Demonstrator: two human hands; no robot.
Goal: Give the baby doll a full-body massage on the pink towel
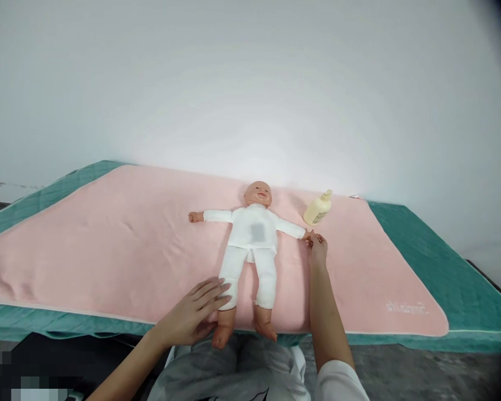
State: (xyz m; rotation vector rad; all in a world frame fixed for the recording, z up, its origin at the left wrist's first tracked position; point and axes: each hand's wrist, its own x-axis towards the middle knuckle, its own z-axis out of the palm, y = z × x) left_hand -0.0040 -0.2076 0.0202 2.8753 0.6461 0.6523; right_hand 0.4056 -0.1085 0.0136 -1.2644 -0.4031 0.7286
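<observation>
A baby doll (242,223) in white clothes lies on its back on a pink mat, arms spread and bare feet toward me. My left hand (194,312) rests with fingers stretched out against the doll's lower leg on the left side. At the end of the doll's outstretched arm on the right, my right hand (318,245) has its fingers closed on the small doll hand. Just beyond that hand stands a pale yellow pump bottle (317,210) with printing on its side.
The pink mat (108,239) covers most of a green padded bed (434,250). A white wall (250,89) rises behind the bed's far edge. Below the near edge at left is a black object (58,362), partly out of view.
</observation>
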